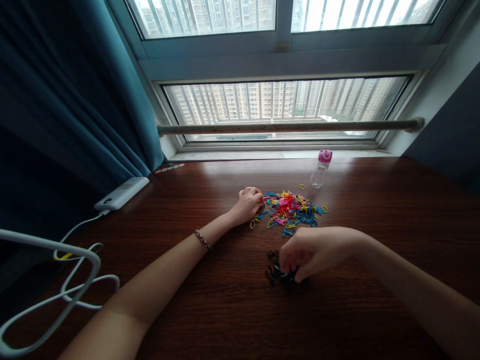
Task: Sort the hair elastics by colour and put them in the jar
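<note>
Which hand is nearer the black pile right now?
Right. The right hand is down at the black pile; the left hand is farther off, beside the colorful pile.

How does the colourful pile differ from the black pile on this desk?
The colourful pile mixes red, pink, yellow and blue; the black pile looks black throughout. The colourful pile spreads wider than the black pile. The left hand is at the colourful pile, the right hand at the black pile. Both rest on the brown desk.

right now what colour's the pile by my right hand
The pile is black, seen in the head view.
</note>
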`<move>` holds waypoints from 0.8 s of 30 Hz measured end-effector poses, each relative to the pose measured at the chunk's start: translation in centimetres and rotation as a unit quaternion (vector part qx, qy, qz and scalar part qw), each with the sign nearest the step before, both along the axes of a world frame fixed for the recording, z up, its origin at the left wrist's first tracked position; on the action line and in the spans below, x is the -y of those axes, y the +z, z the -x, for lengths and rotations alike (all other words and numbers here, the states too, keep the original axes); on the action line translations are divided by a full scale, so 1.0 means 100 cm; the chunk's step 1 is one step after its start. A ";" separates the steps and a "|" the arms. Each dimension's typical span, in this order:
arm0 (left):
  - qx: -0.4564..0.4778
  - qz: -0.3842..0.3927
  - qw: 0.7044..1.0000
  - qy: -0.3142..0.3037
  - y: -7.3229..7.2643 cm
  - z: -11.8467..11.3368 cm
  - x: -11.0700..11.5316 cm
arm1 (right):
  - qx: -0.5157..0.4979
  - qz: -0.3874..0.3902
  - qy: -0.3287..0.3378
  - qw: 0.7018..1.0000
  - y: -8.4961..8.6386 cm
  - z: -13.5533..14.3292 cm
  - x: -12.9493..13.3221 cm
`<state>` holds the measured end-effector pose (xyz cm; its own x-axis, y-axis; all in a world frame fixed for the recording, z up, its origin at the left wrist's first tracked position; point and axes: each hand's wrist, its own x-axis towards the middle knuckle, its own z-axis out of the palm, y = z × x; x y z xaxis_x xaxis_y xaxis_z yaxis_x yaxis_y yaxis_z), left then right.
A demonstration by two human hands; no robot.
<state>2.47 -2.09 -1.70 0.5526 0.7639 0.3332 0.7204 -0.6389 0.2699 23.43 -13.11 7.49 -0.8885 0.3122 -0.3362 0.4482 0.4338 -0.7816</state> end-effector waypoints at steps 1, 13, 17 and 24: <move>0.004 -0.002 1.000 0.002 0.001 0.000 0.000 | 0.010 -0.006 0.013 1.000 -0.001 0.002 0.003; 0.186 0.144 0.962 -0.137 0.039 -0.019 0.037 | 0.027 -0.111 0.022 0.993 0.016 -0.002 0.020; 0.154 0.188 0.942 -0.231 0.037 -0.033 0.061 | 0.023 -0.233 -0.147 0.961 -0.002 -0.024 -0.018; 0.071 0.167 0.914 -0.363 0.029 -0.047 0.087 | -0.012 -0.458 -0.289 0.840 -0.069 -0.026 -0.055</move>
<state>7.14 -10.78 1.16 0.9236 0.2846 0.2568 0.0808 -0.7993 0.5954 26.08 -7.59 0.60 -0.5022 0.8121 0.2972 0.7801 0.5737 -0.2495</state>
